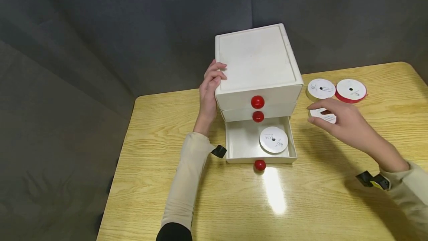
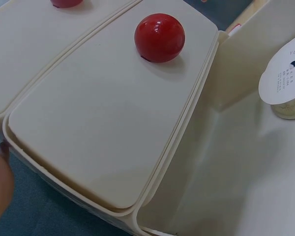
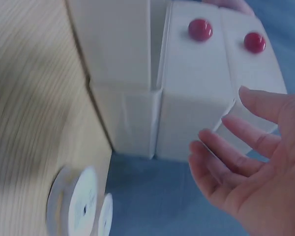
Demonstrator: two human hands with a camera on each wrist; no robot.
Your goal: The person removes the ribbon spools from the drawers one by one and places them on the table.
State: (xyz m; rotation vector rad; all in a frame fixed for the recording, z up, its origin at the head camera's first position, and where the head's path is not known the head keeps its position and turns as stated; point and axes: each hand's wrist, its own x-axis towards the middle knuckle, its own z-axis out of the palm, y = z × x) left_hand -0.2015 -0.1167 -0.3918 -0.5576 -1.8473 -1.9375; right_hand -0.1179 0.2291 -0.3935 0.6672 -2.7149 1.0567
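A white drawer cabinet with round red knobs stands on the table, its bottom drawer pulled out. One ribbon spool with white faces lies flat at the right of that drawer. My left hand rests against the cabinet's left side, fingertips over the top edge. To the right of the cabinet, my right hand hovers over a white-faced spool, partly hiding it. In the right wrist view that hand has its fingers apart and nothing between them.
Behind the right hand lie a spool of yellowish ribbon and a spool of red ribbon, side by side. The wooden table meets a dark grey curtain at the back. The upper drawers' red knobs stick out forward.
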